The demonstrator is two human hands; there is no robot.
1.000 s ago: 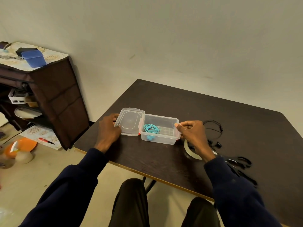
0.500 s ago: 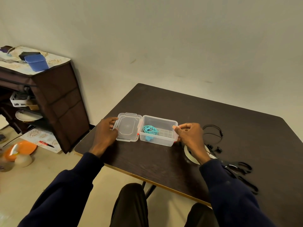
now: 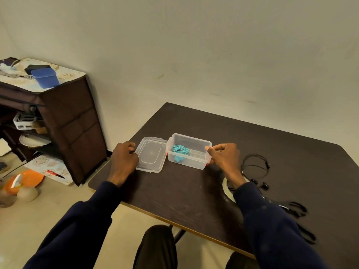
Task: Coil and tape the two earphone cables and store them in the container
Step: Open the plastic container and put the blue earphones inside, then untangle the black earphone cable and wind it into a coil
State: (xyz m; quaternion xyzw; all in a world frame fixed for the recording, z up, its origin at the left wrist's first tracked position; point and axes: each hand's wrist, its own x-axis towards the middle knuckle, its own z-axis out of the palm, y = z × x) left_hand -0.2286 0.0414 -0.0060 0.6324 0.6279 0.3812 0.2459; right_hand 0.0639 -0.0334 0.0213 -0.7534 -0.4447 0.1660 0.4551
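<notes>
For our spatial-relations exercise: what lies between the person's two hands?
Head view: the lid and the clear container holding teal earphones; left hand holds the lid, right hand the container.

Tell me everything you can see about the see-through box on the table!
The box is a small rectangular tub of clear plastic, upright and open on the dark table. Its clear lid lies flat at its left end, seemingly hinged there. Inside lies a coiled teal earphone cable, and the floor shows a grid pattern. Small red bits show at both ends. The right hand pinches its right rim, and the left hand holds the lid's outer edge.
</notes>
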